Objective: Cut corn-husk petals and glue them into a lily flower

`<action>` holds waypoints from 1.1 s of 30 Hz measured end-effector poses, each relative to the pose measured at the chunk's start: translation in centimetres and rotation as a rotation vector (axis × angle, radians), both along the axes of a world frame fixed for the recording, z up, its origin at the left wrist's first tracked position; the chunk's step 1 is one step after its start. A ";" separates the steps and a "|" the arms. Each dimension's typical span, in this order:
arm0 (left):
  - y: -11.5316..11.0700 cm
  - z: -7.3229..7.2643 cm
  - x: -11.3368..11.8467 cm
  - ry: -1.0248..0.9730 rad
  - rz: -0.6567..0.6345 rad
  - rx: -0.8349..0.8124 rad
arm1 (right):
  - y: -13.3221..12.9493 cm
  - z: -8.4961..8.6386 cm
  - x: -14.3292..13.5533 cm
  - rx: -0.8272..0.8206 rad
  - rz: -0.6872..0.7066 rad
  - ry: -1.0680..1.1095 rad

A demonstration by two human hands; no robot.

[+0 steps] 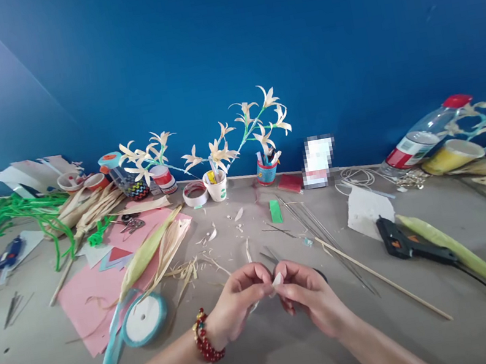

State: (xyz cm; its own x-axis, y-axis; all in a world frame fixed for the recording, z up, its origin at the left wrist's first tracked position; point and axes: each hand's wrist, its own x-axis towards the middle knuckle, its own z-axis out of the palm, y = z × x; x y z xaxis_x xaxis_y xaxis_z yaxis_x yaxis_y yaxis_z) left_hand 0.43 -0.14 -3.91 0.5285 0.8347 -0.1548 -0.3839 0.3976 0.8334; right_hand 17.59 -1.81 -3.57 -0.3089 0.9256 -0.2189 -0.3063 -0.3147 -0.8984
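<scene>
A small cream-white piece (277,280), shaped like a petal, is pinched between the fingertips of both hands. My left hand (242,300), with red beads at the wrist, closes on its left end. On the other side, my right hand (307,296) grips it between thumb and fingers. A pair of scissors (268,256) lies just behind the hands, partly covered by them. Pale strips and scraps (186,270) are scattered on the table (263,359) to the left and beyond.
Pale flowers (218,154) stand in a paper cup (216,186) against the blue wall. At left are pink sheets (88,301) and a blue ribbon roll (143,318). Rightward lie a wooden stick (385,279), thin wires (321,231) and a black glue gun (415,247) with its cord.
</scene>
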 end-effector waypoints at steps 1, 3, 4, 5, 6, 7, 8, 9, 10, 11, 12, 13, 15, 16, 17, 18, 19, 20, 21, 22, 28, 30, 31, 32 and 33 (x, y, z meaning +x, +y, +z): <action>0.0 0.0 0.0 -0.014 -0.008 -0.013 | 0.0 0.0 0.0 -0.005 0.002 -0.001; 0.0 0.1 0.1 -0.033 -0.007 -0.029 | 0.0 0.0 0.0 -0.016 0.010 -0.005; 0.0 0.1 0.2 -0.036 -0.001 -0.032 | 0.0 -0.1 0.0 -0.020 0.013 -0.008; 0.0 0.2 0.2 -0.037 0.005 -0.033 | 0.0 -0.1 0.1 -0.018 0.016 -0.010; 0.0 0.2 0.2 -0.034 0.009 -0.035 | 0.0 -0.2 0.1 -0.012 0.017 -0.013; 0.0 0.2 0.2 -0.031 0.012 -0.039 | 0.1 -0.3 0.1 -0.006 0.014 -0.017; 0.0 0.1 0.2 -0.029 0.012 -0.044 | 0.1 -0.4 0.1 -0.001 0.011 -0.022; 0.0 0.1 0.2 -0.030 0.008 -0.051 | 0.0 -0.4 0.1 0.003 0.007 -0.025; -0.1 0.1 0.1 -0.032 0.003 -0.057 | 0.0 -0.4 0.1 0.005 0.004 -0.030; -0.1 0.0 0.1 -0.035 -0.002 -0.063 | 0.0 -0.5 0.1 0.006 0.003 -0.034; -0.1 0.0 0.1 -0.040 -0.008 -0.068 | 0.0 -0.5 0.1 0.007 0.002 -0.036; -0.1 -0.1 0.2 -0.046 -0.017 -0.073 | 0.0 -0.4 0.1 0.009 0.003 -0.037; -0.1 -0.1 0.2 -0.053 -0.024 -0.081 | 0.0 -0.4 0.1 0.012 0.003 -0.040; -0.1 0.0 0.2 -0.047 -0.019 -0.078 | 0.0 -0.3 0.1 0.011 -0.001 -0.044; -0.1 0.0 0.2 -0.033 -0.011 -0.066 | 0.0 -0.2 0.1 0.011 -0.007 -0.050; -0.1 0.1 0.2 -0.014 -0.001 -0.046 | 0.0 -0.2 0.0 0.011 -0.013 -0.055; -0.1 0.2 0.1 0.008 0.007 -0.022 | 0.0 -0.1 0.0 0.011 -0.015 -0.062; -0.1 0.3 0.1 0.030 0.014 -0.001 | 0.0 -0.1 0.0 0.013 -0.017 -0.069; -0.1 0.3 0.1 0.045 0.015 0.013 | 0.0 0.0 0.0 0.016 -0.014 -0.078; -0.1 0.3 0.1 0.052 0.013 0.015 | 0.0 0.0 0.0 0.019 -0.006 -0.088; 0.1 0.3 0.2 -0.052 -0.015 -0.096 | 0.1 0.3 0.1 0.024 0.024 -0.112; 0.1 0.5 0.2 -0.051 -0.004 -0.091 | 0.1 0.2 0.1 0.017 0.014 -0.105; 0.1 0.6 0.2 -0.025 0.005 -0.071 | 0.1 0.2 0.1 0.011 0.005 -0.105; 0.0 0.6 0.1 0.010 0.014 -0.045 | 0.1 0.1 0.1 0.004 -0.004 -0.108; 0.0 0.6 0.1 0.043 0.019 -0.018 | 0.1 0.1 0.1 -0.002 -0.014 -0.111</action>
